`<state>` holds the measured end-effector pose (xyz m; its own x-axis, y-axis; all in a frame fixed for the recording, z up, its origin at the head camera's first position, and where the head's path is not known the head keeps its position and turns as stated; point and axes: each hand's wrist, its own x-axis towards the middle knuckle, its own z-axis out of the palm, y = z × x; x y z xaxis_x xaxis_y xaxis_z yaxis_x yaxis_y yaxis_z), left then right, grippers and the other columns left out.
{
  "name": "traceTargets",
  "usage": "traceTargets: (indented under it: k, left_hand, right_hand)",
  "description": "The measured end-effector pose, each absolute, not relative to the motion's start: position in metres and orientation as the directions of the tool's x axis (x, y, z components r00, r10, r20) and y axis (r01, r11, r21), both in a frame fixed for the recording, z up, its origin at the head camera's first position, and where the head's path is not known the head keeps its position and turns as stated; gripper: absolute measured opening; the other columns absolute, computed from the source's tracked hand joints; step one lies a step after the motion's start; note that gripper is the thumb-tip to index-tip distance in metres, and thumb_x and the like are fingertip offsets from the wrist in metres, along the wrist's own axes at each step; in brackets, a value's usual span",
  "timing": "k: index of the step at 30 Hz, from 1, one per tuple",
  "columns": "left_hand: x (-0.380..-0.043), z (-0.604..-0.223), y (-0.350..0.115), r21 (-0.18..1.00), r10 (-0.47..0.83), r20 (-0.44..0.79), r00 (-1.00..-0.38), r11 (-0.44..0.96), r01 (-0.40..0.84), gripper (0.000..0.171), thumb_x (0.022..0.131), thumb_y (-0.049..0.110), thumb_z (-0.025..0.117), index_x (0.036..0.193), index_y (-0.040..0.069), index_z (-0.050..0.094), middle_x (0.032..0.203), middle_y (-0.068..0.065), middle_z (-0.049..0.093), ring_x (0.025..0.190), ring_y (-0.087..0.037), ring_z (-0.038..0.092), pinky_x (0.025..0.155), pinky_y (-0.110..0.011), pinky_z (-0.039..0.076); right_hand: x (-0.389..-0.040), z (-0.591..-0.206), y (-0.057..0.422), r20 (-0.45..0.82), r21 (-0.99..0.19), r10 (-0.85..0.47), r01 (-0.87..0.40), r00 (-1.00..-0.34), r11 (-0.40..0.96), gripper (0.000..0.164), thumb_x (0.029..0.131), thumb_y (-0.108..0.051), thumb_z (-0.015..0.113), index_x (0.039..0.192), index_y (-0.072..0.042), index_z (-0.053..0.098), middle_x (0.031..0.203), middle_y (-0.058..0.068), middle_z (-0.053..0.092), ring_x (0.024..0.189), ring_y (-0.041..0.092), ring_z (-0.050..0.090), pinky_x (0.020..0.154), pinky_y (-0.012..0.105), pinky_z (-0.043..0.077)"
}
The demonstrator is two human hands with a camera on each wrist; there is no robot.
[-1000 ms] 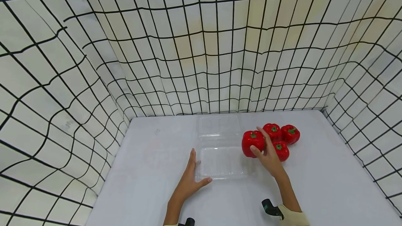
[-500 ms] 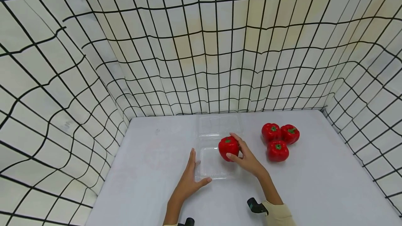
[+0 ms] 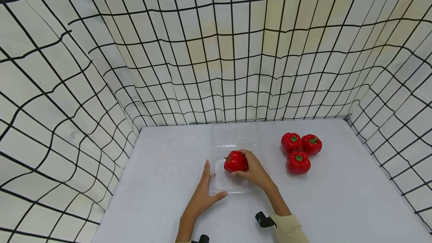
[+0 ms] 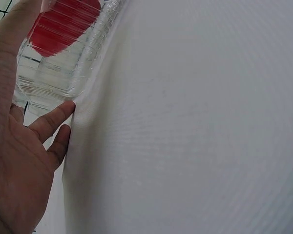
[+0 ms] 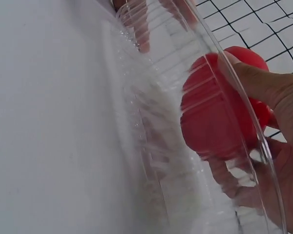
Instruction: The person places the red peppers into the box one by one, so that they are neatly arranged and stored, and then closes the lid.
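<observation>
My right hand (image 3: 255, 171) grips a red bell pepper (image 3: 235, 161) inside the front half of a clear plastic clamshell box (image 3: 233, 190). The pepper is tipped, its green stem facing left. In the right wrist view, thumb and fingers lie around the pepper (image 5: 210, 112), partly seen through the box wall. At the box's left side stands my left hand (image 3: 202, 194), fingers extended and thumb spread along the near corner. The left wrist view has this hand (image 4: 19, 161) with its fingertips close to the box; whether they touch it is unclear.
Several things lie on the white table (image 3: 162, 183). Three more red bell peppers (image 3: 298, 162) sit clustered right of the box. The box's clear lid (image 3: 235, 135) lies open toward the back. Black netting (image 3: 233, 85) over white walls encloses the back and sides.
My right hand has carried the pepper left from beside the cluster and down into the box, tipping it so the stem points left. My left hand has stayed in place.
</observation>
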<state>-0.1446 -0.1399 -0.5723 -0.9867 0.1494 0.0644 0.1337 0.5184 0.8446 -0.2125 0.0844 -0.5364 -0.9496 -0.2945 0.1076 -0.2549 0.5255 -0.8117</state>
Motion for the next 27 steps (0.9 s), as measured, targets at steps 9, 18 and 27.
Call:
traceTargets:
  k: [9,18,27]
  left_hand:
    - [-0.144,-0.571,-0.140,0.854,0.158,0.060,-0.986,0.504,0.132,0.116,0.077,0.049,0.078,0.159,0.024,0.000,0.166,0.001,0.003,0.139,-0.031,0.045,0.112,-0.057,0.035]
    - [-0.144,-0.571,-0.140,0.836,0.159,0.051,-0.986,0.533,0.130,0.115,0.078,0.052,0.077,0.159,0.023,0.000,0.166,0.000,0.004,0.141,-0.031,0.042,0.113,-0.057,0.033]
    - [-0.144,-0.570,-0.140,0.838,0.152,0.056,-0.987,0.530,0.129,0.115,0.078,0.050,0.077,0.159,0.021,0.002,0.166,-0.002,0.005,0.146,-0.034,0.032,0.112,-0.059,0.033]
  right_hand:
    - [-0.213,-0.536,0.069,0.092,-0.679,-0.327,-0.300,-0.940,0.670,0.083,0.073,-0.030,0.086,0.144,-0.013,0.045,0.127,0.015,0.055,0.120,0.033,0.053,0.095,0.053,0.054]
    - [-0.211,-0.535,0.054,0.104,-0.666,-0.299,-0.290,-0.948,0.687,0.082,0.075,-0.027,0.085,0.143,-0.008,0.043,0.135,0.016,0.053,0.124,0.034,0.052,0.096,0.052,0.053]
    - [-0.214,-0.537,0.046,0.150,-0.653,-0.262,-0.294,-0.953,0.698,0.080,0.076,-0.028,0.084,0.144,-0.010,0.045,0.131,0.016,0.049,0.123,0.033,0.052,0.097,0.050,0.053]
